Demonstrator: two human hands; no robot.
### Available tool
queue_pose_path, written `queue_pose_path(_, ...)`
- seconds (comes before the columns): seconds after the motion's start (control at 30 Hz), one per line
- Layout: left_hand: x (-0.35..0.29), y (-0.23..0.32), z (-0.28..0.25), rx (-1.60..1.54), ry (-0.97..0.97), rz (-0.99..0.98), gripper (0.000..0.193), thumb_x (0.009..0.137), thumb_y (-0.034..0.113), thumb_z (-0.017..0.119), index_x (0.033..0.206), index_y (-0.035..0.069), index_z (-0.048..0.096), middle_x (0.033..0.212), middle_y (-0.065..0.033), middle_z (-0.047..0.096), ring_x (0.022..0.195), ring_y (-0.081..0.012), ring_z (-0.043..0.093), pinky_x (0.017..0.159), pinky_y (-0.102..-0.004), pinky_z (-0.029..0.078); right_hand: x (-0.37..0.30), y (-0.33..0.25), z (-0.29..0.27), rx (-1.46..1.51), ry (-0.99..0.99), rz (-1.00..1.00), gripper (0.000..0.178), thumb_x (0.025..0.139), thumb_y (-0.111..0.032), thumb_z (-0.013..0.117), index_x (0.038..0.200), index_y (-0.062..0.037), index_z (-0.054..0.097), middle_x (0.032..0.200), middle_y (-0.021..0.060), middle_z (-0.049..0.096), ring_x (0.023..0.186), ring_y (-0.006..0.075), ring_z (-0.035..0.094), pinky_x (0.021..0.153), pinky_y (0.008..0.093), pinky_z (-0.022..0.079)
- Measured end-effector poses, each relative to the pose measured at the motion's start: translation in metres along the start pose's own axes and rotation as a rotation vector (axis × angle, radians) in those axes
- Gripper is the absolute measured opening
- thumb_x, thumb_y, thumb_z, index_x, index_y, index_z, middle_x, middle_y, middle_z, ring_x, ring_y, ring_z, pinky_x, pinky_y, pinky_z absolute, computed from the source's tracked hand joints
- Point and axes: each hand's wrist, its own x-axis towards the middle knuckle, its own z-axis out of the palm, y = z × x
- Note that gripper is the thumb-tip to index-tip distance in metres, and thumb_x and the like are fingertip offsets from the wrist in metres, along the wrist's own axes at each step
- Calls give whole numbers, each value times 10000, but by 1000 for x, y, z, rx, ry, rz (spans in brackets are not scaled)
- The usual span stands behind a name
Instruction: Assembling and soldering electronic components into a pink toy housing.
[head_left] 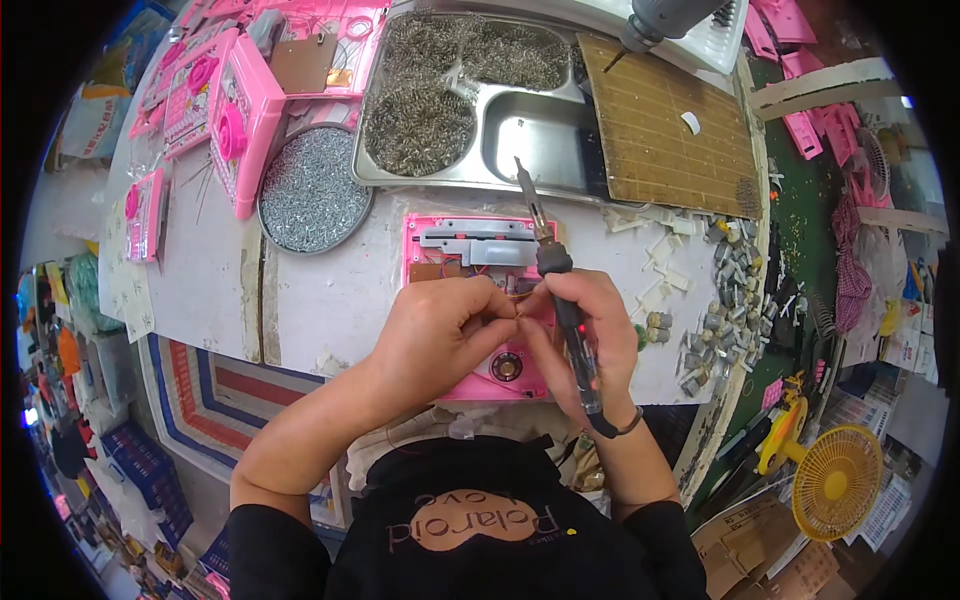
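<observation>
My left hand (440,322) is closed in a pinch, thumb and forefinger on a thin wire (519,314). My right hand (605,335) meets it there, its fingertips at the same wire. Across the right palm lies a soldering iron (556,262), its black handle gripped and its bare metal tip pointing up and away. Below both hands sits an opened pink plastic housing (450,384) with a long grey part (485,248) along its far side. Thin coloured wires run inside, and a round dark part (506,367) shows near its front. My hands hide the middle.
A round pan of screws (312,190) stands left of a steel tray (475,181) with coiled springs. A brown slatted board (670,140) lies to the right, under a hanging power screwdriver (665,22). Small motors (735,300) crowd the right edge; pink housings (250,120) stand far left.
</observation>
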Motion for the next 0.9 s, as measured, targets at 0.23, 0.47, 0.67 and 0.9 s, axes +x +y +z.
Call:
queue_pose_path(0.23, -1, -3, 4, -79, 36, 27, 88, 839, 12, 753, 913, 1, 707, 782, -94, 671, 691, -191, 649, 636, -313, 514, -3, -2, -2, -259, 28, -146, 599, 757, 137, 761, 1280, -66, 548, 1038, 129, 614, 855, 207, 676, 726, 306, 528)
queue_pose_path(0.47, -7, -8, -2, 199, -123, 328, 129, 817, 31, 741, 931, 43, 679, 982, -95, 608, 852, -292, 648, 732, -370, 539, -51, -18, -61, 82, 228, -58, 279, 869, -141, 726, 1057, -23, 557, 865, 116, 608, 736, 213, 533, 720, 354, 443)
queue_pose_path(0.67, -7, -11, -4, 237, -171, 366, 163, 794, 28, 744, 930, 53, 656, 1044, -97, 590, 895, -291, 645, 763, -374, 540, -64, -15, -72, 158, -13, 36, 242, 837, -174, 698, 961, -16, 563, 736, 89, 530, 623, 205, 470, 597, 343, 395)
queue_pose_path(0.9, -9, -12, -3, 308, -180, 373, 189, 785, 21, 747, 945, 44, 647, 1067, -102, 601, 920, -295, 653, 780, -391, 549, -48, -13, -64, 98, -139, 15, 199, 793, -158, 691, 898, -24, 589, 668, 68, 505, 574, 205, 477, 531, 323, 380)
